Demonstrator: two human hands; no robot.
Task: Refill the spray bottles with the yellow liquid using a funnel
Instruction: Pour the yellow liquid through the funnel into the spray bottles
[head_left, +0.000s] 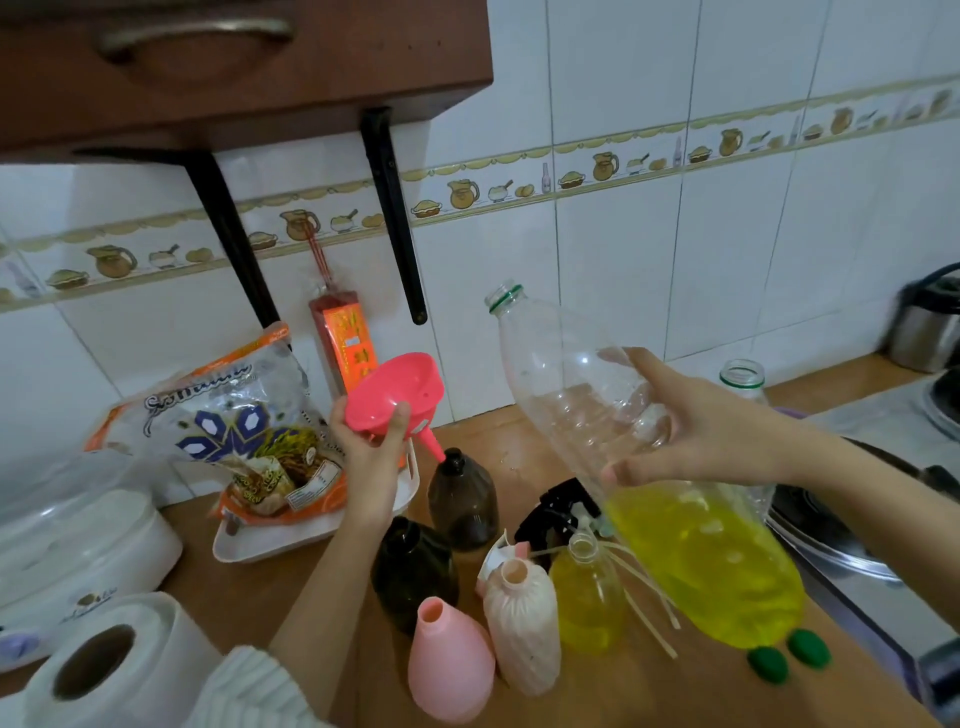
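My left hand (366, 449) grips a pink funnel (397, 397), tilted, with its spout tip just at the mouth of a dark brown bottle (462, 499). My right hand (691, 426) holds a large clear plastic bottle (587, 395) tilted above the counter, its open neck pointing up and left and yellow liquid (711, 566) pooled in its lower end. On the counter stand a second dark bottle (413, 571), a pink bottle (449, 660), a cream textured bottle (522, 623) and a clear bottle (587, 597) filled with yellow liquid. Black spray heads (556, 512) lie behind them.
Two green caps (789, 654) lie at the front right. A white tray (270, 545) holds a printed bag (234, 431). A paper roll (104, 670) and a white container (78, 535) stand at the left. A stove (841, 540) fills the right; a wooden cabinet (234, 67) hangs overhead.
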